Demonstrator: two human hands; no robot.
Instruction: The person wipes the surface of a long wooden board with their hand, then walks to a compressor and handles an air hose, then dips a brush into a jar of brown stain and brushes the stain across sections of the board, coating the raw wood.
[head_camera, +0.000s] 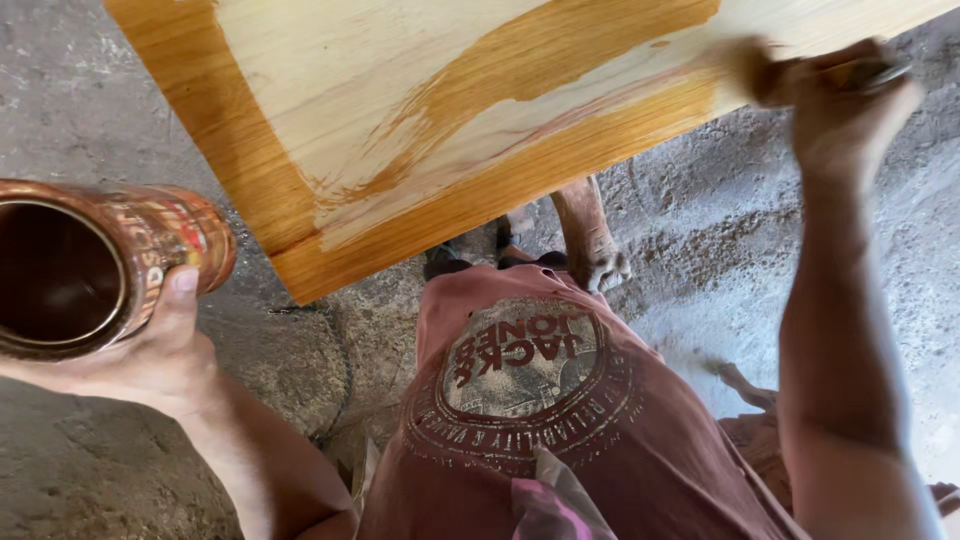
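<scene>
My left hand (150, 355) holds an open round tin (90, 265) of dark brown liquid at the left edge, thumb along its side. My right hand (845, 100) is shut on a brush (760, 70), blurred by motion, whose bristles touch a pale wooden panel (400, 90) at the upper right. The panel's left and lower borders carry a glossy orange-brown coat, and a curved streak of the same colour crosses its pale middle.
Below the panel lies a rough, dusty concrete floor (720, 240). My reddish shirt (540, 400) with a round print fills the lower middle, and a bare foot (595, 250) shows beneath the panel's edge.
</scene>
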